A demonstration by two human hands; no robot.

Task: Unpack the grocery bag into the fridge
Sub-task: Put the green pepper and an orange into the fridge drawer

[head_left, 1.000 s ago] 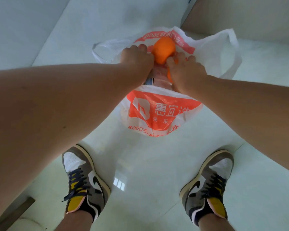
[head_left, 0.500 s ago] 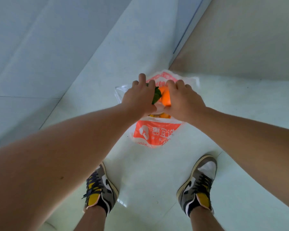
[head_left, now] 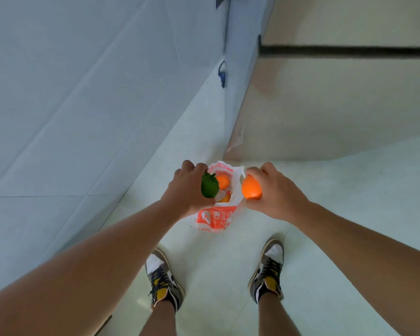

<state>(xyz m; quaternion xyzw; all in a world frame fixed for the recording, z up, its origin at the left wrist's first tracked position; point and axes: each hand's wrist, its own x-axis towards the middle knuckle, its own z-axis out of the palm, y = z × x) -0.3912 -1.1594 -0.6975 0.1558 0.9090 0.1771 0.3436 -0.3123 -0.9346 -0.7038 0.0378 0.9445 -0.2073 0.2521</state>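
Note:
A white and orange plastic grocery bag (head_left: pixel 214 220) stands open on the pale floor ahead of my feet. Inside it I see another orange (head_left: pixel 223 181) and some other items I cannot name. My left hand (head_left: pixel 187 187) is above the bag's left side, shut on a dark green pepper (head_left: pixel 209 188). My right hand (head_left: pixel 273 192) is above the bag's right side, shut on an orange (head_left: pixel 251 190). The beige fridge (head_left: pixel 337 100) stands beyond the bag to the right, its doors closed, with a dark seam across its front.
A blue-grey wall (head_left: pixel 83 93) runs along the left. A narrow strip of floor lies between wall and fridge, with a blue cable (head_left: pixel 221 73) hanging there. My two shoes (head_left: pixel 164 280) (head_left: pixel 268 271) stand on the floor just behind the bag.
Both hands have risen out of the bag and moved apart, the left with the green pepper, the right with the orange. My head has lifted, so the fridge front has come into view.

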